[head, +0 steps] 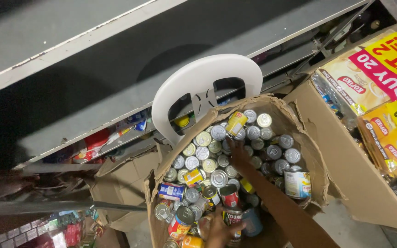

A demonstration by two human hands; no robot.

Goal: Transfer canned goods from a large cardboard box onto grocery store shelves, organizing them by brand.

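Left hand (pixel 219 232): nearest the camera, at the box's near edge, fingers curled around a dark-labelled can (pixel 232 217).
Right hand (pixel 239 154): reaching deep among the tins, resting on their tops; whether it grips one cannot be told.
Cans (pixel 210 165): mostly silver-topped, piled loose, some lying sideways.
Cardboard box (pixel 315 151): torn, open-topped, holding the cans.
White plastic chair (pixel 207 76): behind the box.
Packet carton (pixel 377 92): just right of it.

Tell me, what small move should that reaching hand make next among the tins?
Probably close the right hand on a tin and lift it: it rests among upright tins packed in the torn cardboard box, while the left hand touches a red-labelled can.
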